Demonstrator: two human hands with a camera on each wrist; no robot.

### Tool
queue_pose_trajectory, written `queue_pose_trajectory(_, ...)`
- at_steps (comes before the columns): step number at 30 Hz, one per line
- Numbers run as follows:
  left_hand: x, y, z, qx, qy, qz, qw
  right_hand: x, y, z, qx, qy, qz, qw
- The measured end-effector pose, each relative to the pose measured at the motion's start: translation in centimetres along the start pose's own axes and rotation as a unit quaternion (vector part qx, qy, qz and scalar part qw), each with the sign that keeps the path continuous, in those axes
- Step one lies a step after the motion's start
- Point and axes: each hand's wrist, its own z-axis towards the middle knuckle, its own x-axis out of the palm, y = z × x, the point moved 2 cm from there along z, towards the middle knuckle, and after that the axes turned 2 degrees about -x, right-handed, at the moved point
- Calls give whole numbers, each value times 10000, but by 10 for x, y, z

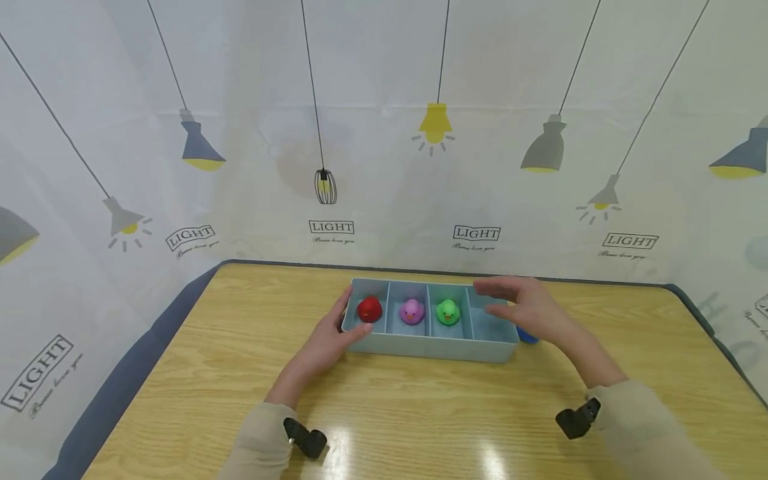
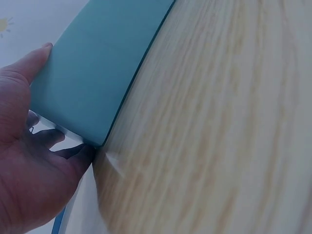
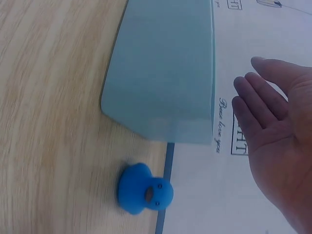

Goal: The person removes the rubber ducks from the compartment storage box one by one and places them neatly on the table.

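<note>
A light-blue divided box [image 1: 429,347] stands on the table with a row of compartments. Inside it, from the left, sit a red rounded toy [image 1: 369,309], a purple toy duck [image 1: 412,311] and a green toy duck [image 1: 448,312], one in each compartment. My left hand [image 1: 329,339] grips the box's left end, thumb over the front rim and fingers along the end wall. Above the bare rightmost compartment hovers my right hand [image 1: 528,308], fingers extended and holding nothing. A blue toy duck [image 3: 141,189] rests on the table just beyond the box's right end, partly hidden by the right hand in the head view.
The wood-grain table [image 1: 420,407] has a dark blue edge along its back and sides. A white curtain [image 1: 384,133] printed with lamps hangs behind and around it. Small black cameras sit on both wrists.
</note>
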Motion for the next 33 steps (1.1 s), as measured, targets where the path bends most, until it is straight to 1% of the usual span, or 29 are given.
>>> queue_pose_trajectory(4, 0, 0, 0, -43, 0, -53, 10000, 12, 3, 9, -7, 74, -18, 10000)
queue_pose_trajectory(12, 0, 1, 0, -76, -48, -68, 9999, 35, 4, 27, 60, 354, 21, 9994)
queue_pose_trajectory(17, 0, 3, 1, -32, -51, -90, 9999, 45, 6, 34, 93, 485, -157, 9987)
queue_pose_trajectory(26, 0, 3, 0, -12, -25, -155, 9999, 50, 1, 38, -40, 619, -771, 9951)
queue_pose_trajectory(33, 1, 2, 0, -24, -4, -127, 9999, 51, -2, 38, -164, 723, -1025, 9920)
